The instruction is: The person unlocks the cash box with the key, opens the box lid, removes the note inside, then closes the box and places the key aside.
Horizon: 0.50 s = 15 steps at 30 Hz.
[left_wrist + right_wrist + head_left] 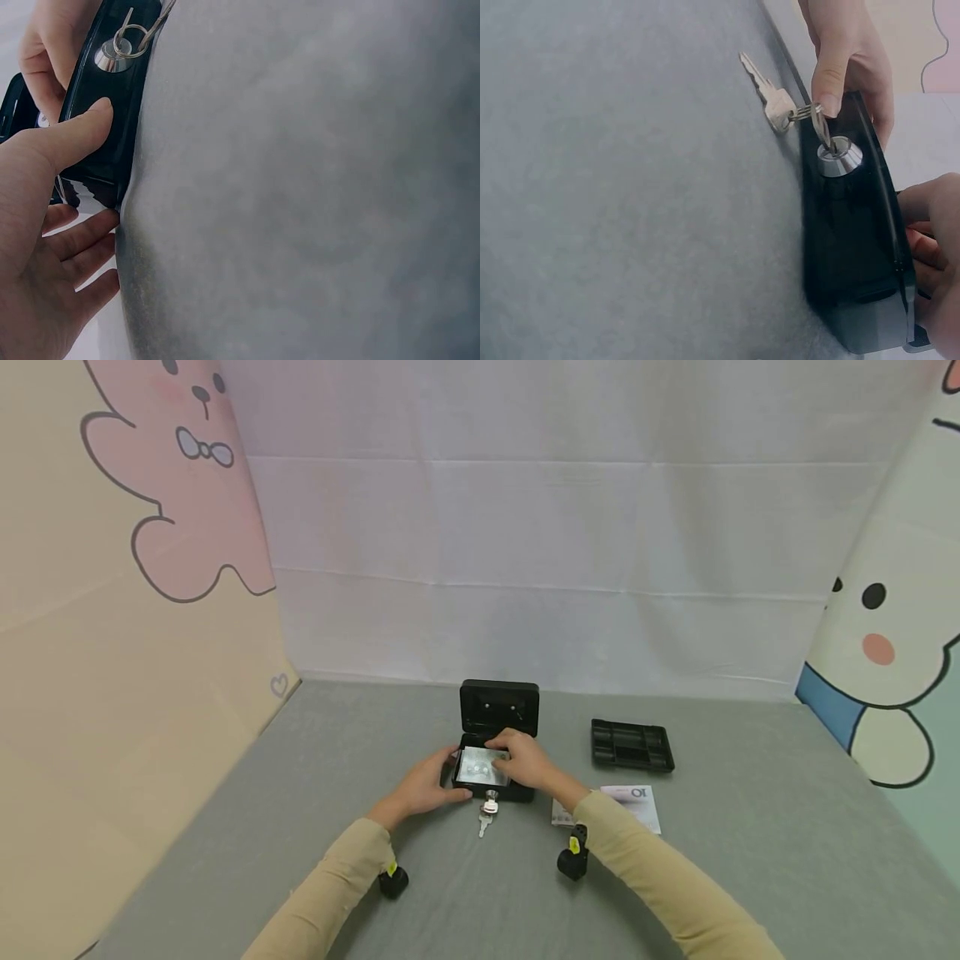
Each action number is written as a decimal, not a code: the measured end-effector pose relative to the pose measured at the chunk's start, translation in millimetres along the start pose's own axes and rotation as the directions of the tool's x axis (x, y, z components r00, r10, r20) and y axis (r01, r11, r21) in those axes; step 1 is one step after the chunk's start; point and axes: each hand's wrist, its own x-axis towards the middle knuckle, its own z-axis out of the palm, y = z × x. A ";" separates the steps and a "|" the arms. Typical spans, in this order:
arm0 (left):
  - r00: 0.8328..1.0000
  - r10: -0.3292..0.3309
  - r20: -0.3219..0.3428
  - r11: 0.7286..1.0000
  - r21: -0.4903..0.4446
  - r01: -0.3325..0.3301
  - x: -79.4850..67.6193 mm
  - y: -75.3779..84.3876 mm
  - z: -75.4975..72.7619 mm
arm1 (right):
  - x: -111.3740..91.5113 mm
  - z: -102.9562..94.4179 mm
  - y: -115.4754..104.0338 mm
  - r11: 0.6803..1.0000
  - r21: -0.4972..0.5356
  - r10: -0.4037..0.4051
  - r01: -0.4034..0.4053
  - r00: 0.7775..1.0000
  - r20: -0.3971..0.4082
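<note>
From well behind and above the left hand (424,785) and right hand (527,763), the head camera looks forward and down; close behind them, the left wrist camera (393,883) and right wrist camera (573,863) face the cash box (851,240), sharing its lock (840,160).

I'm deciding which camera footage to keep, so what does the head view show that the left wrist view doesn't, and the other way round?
Only the head view: the black compartment tray, the printed paper by the right forearm, and the pink bear on the wall cloth.

Only the left wrist view: the left end of the black box, and the ring as a clear loop.

Both: the box, its lock, the left hand and the right hand.
</note>
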 end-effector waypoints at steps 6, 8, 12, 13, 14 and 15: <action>1.000 0.000 -0.002 1.000 -0.011 0.000 0.1 1.2 -0.7 | -0.3 -3.4 -1.6 0.999 0.054 -0.006 0.007 1.000 -0.029; 1.000 -0.001 -0.001 1.000 -0.011 0.001 0.4 1.1 -0.6 | -0.4 -3.5 -1.1 0.997 0.076 0.001 0.002 0.999 -0.037; 1.000 -0.004 0.003 1.000 -0.017 0.004 0.6 0.8 -0.5 | -1.1 -2.5 0.4 0.994 0.112 0.020 -0.016 0.999 -0.034; 1.000 -0.004 0.003 1.000 -0.018 0.004 0.5 1.0 -0.7 | -1.1 -2.3 0.8 0.993 0.119 0.020 -0.016 0.999 -0.032; 1.000 -0.003 0.003 1.000 -0.018 0.003 0.5 0.5 -0.4 | -1.0 -2.1 1.2 0.992 0.125 0.019 -0.015 0.999 -0.032; 1.000 -0.001 0.003 1.000 -0.018 0.001 0.5 0.2 -0.3 | -0.9 -1.9 1.4 0.991 0.130 0.017 -0.012 0.999 -0.035</action>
